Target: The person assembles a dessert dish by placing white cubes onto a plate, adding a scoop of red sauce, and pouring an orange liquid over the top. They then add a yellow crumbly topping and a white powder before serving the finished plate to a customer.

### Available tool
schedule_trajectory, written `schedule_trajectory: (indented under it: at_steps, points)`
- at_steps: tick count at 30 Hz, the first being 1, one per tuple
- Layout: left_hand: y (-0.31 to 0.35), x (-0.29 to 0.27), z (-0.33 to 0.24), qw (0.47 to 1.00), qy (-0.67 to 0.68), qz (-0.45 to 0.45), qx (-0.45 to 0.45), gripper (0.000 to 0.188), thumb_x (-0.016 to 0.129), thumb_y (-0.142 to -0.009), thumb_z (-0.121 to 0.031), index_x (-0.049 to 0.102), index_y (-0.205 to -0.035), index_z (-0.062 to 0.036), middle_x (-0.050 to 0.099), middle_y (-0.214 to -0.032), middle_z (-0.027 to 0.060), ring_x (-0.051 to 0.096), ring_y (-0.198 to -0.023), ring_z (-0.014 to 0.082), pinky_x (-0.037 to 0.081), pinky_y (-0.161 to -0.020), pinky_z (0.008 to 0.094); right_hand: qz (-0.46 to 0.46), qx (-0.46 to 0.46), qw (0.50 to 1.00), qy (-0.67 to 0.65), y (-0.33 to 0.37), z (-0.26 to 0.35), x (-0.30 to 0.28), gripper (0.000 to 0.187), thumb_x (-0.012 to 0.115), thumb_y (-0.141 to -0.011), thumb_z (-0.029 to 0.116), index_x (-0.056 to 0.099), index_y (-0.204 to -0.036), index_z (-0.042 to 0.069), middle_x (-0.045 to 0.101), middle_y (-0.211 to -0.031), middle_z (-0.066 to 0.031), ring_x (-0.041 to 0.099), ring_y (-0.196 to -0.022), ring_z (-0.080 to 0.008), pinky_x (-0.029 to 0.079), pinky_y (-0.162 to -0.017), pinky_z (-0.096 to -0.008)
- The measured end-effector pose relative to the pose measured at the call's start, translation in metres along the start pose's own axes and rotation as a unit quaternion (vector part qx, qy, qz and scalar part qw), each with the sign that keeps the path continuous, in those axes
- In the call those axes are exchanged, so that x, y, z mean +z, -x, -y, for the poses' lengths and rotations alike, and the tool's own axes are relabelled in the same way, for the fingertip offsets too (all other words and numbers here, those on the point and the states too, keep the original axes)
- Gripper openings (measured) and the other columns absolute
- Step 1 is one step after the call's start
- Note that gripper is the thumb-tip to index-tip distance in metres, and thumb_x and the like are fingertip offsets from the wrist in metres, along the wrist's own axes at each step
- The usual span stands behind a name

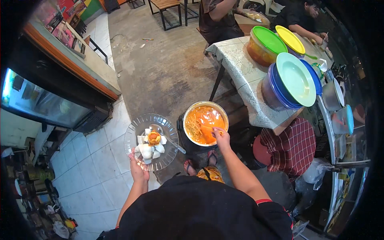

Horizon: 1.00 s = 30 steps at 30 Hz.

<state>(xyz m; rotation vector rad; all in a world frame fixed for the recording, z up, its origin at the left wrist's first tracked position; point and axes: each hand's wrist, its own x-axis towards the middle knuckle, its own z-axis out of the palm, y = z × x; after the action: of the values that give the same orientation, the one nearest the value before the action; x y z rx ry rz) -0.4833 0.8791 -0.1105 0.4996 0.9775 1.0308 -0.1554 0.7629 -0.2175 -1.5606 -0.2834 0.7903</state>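
My left hand (138,170) grips the near edge of a clear, ribbed plate (170,125) and holds it level. White chunks (146,153) are heaped on the plate, with an orange-yellow topping (153,138) on them. A metal spoon (176,146) rests across its right side. To the right stands a round pot (184,125) of orange soup (214,117), with pale shredded strands (193,127) gathered at its left. Over the pot, my right hand (221,137) is closed around the handle of what looks like a ladle (206,127). Its lower end is hidden in the soup.
A cloth-covered table (236,60) at right bears lidded tubs, including a green-lidded one (269,40), and a pale green plate (296,79). A checked red cloth (294,148) hangs below. Two people sit beyond. A glass-fronted fridge (44,100) stands at left.
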Motion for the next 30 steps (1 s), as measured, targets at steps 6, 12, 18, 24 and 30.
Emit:
schedule_trajectory:
  at_steps: [6, 12, 18, 24, 30]
  points:
    - [0.002, 0.0, -0.002, 1.0, -0.002, 0.005, -0.002, 0.054, 0.03, -0.092, -0.046, 0.027, -0.133, -0.0102, 0.04, -0.126, 0.0202, 0.046, -0.112, 0.032, 0.043, -0.088, 0.0466, -0.067, 0.128, 0.979, -0.144, -0.007, 0.008, -0.014, 0.021, 0.051, -0.087, 0.012, 0.055, -0.1, -0.004, 0.06, -0.087, -0.0117, 0.063, -0.074, -0.0177, 0.053, -0.063, -0.0216]
    - [-0.006, 0.0, 0.0, 1.0, -0.011, 0.017, -0.001, 0.055, 0.029, -0.092, -0.046, 0.026, -0.134, -0.0097, 0.039, -0.128, 0.0197, 0.043, -0.115, 0.0323, 0.041, -0.091, 0.0455, -0.056, 0.113, 0.978, -0.164, -0.004, 0.005, -0.029, 0.017, 0.054, -0.084, 0.012, 0.057, -0.092, -0.003, 0.061, -0.081, -0.0113, 0.063, -0.069, -0.0169, 0.053, -0.058, -0.0204]
    - [-0.021, -0.01, 0.012, 0.998, 0.005, 0.052, 0.024, 0.054, 0.029, -0.093, -0.043, 0.027, -0.133, -0.0057, 0.039, -0.129, 0.0163, 0.041, -0.118, 0.0301, 0.037, -0.095, 0.0431, -0.033, 0.079, 0.986, -0.145, 0.01, 0.033, -0.03, 0.019, 0.054, -0.086, 0.013, 0.057, -0.094, -0.004, 0.061, -0.084, -0.0106, 0.064, -0.072, -0.0185, 0.053, -0.059, -0.0213]
    - [-0.047, -0.007, 0.028, 0.998, -0.002, 0.055, 0.016, 0.053, 0.035, -0.093, -0.041, 0.029, -0.132, -0.0067, 0.037, -0.13, 0.0162, 0.038, -0.119, 0.0315, 0.038, -0.095, 0.0455, -0.045, -0.043, 0.994, -0.093, 0.006, 0.045, -0.044, 0.018, 0.054, -0.086, 0.015, 0.058, -0.095, 0.001, 0.061, -0.087, -0.0071, 0.06, -0.068, -0.0157, 0.052, -0.064, -0.0274]
    - [-0.046, 0.016, 0.042, 0.999, -0.043, 0.02, -0.024, 0.05, 0.034, -0.091, -0.047, 0.033, -0.131, -0.0171, 0.048, -0.119, 0.0149, 0.053, -0.099, 0.022, 0.047, -0.072, 0.0296, -0.029, -0.067, 0.997, -0.037, 0.029, 0.098, -0.05, 0.021, 0.051, -0.089, 0.016, 0.059, -0.097, -0.002, 0.061, -0.09, -0.0089, 0.06, -0.077, -0.0133, 0.05, -0.069, -0.0243]
